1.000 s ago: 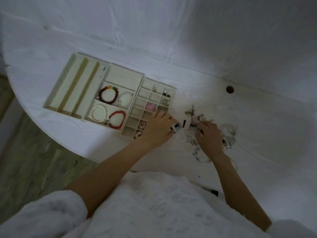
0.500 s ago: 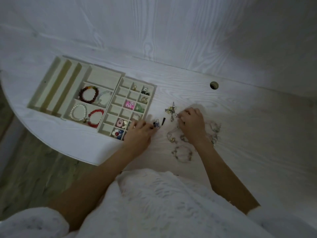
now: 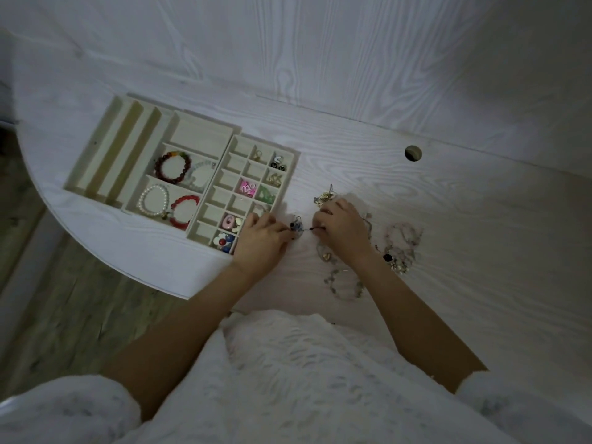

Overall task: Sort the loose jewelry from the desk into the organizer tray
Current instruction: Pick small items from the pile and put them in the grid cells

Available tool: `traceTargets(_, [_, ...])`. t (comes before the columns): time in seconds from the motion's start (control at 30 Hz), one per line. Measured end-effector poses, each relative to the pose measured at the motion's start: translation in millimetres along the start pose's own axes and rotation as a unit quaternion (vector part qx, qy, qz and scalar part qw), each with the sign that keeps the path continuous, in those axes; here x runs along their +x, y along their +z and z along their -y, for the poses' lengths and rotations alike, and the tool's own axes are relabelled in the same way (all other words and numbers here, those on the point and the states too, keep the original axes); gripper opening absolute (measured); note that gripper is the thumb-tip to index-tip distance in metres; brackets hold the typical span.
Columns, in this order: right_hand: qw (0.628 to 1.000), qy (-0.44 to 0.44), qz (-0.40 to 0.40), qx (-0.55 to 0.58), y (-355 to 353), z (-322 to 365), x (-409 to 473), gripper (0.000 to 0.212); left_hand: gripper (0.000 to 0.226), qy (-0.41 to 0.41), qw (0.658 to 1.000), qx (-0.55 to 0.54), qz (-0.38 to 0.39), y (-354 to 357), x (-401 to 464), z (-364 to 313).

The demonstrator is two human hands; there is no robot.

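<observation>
A cream organizer tray point(image 3: 205, 126) lies on the white desk at left, with bracelets in its wide cells and earrings and charms in its small cells. Loose jewelry point(image 3: 400, 245) is scattered on the desk right of the tray, with a beaded bracelet point(image 3: 344, 288) nearer me. My left hand point(image 3: 261, 243) rests at the tray's near right corner, fingertips pinched on a small dark earring point(image 3: 296, 225). My right hand point(image 3: 344, 232) lies over the pile, fingers pinching a thin dark piece point(image 3: 315, 229) close to the earring.
A round cable hole point(image 3: 413, 153) sits in the desk at the back right. The desk's curved edge point(image 3: 134, 274) runs along the left, with wooden floor beyond. A white wall panel rises behind the desk. My white fluffy sleeves fill the bottom.
The view has shifted, so the tray and the pile sit further right in frame. Both hands have drawn closer together around the small earring between them.
</observation>
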State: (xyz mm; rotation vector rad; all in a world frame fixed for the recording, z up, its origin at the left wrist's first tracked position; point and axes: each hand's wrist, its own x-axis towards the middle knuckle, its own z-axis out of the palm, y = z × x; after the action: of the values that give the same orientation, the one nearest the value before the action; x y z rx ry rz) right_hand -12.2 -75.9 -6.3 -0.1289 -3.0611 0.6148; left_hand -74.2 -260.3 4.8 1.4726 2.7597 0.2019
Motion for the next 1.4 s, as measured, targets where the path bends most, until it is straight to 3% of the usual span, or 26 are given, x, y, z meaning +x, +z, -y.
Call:
traceTargets(0.17, [1.0,0.014,-0.019,0.015,-6.7,-7.0,-6.4,0.014,0.005,0.0,1.0,-0.009,-0.006,5.0,-2.9,2.3])
traceTargets(0.27, [0.989,0.047,-0.018,0.136,-16.1,1.9,-6.0,0.008,0.004,-0.004,1.0,-0.01,0.001,4.2,0.7,0.1])
traceTargets(0.37, [0.949,0.107,-0.004,0.297,-28.2,17.5,-2.4,0.007,0.008,-0.03,0.998,-0.051,-0.036,-3.3,-1.4,3.2])
traceTargets(0.5, [0.883,0.177,-0.011,0.434,-37.2,34.9,4.7,0.01,0.024,-0.146,0.974,-0.14,-0.105,-17.4,-26.1,26.2])
traceTargets(0.57, [0.861,0.194,-0.005,0.47,-38.4,49.5,11.6,0.01,0.026,-0.246,0.941,-0.193,-0.13,-21.1,-48.1,47.0])
traceTargets(0.7, [0.841,0.21,0.021,0.498,-35.7,79.5,30.4,0.009,0.037,-0.379,0.889,-0.236,-0.102,-23.5,-79.1,83.5])
traceTargets(0.83, [0.85,0.204,0.041,0.484,-28.3,106.0,57.2,0.005,0.03,-0.401,0.878,-0.25,-0.074,-25.5,-84.3,97.8])
traceTargets(1.07, [0.883,0.178,0.04,0.433,-3.8,129.8,94.1,0.006,0.02,-0.374,0.89,-0.252,-0.076,-24.1,-82.6,113.5])
traceTargets(1.27, [0.918,0.189,0.077,0.341,12.0,131.3,100.5,0.008,0.021,-0.364,0.895,-0.247,-0.08,-22.6,-82.4,116.3])
traceTargets(1.4, [0.967,0.124,0.043,0.218,10.8,125.0,96.7,0.011,0.019,-0.358,0.902,-0.232,-0.072,-22.7,-80.6,115.1])
